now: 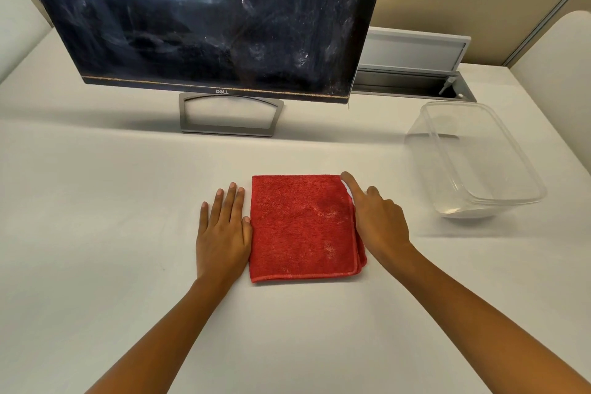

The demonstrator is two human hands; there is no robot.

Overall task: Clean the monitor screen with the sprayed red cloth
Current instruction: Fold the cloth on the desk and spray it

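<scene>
on the white surface (96,201), near its middle, the folded red cloth (303,227) lies flat as a rough square, with paler damp-looking patches toward its right side. the left hand (222,227) rests palm down just beside the cloth's left edge, fingers straight and together, holding nothing. the right hand (377,217) lies over the cloth's right edge, index finger stretched toward the far right corner, the other fingers loosely curled, gripping nothing. behind the cloth stands the monitor (208,16), its dark screen streaked and smudged. a clear plastic container (499,195) sits to the right.
</scene>
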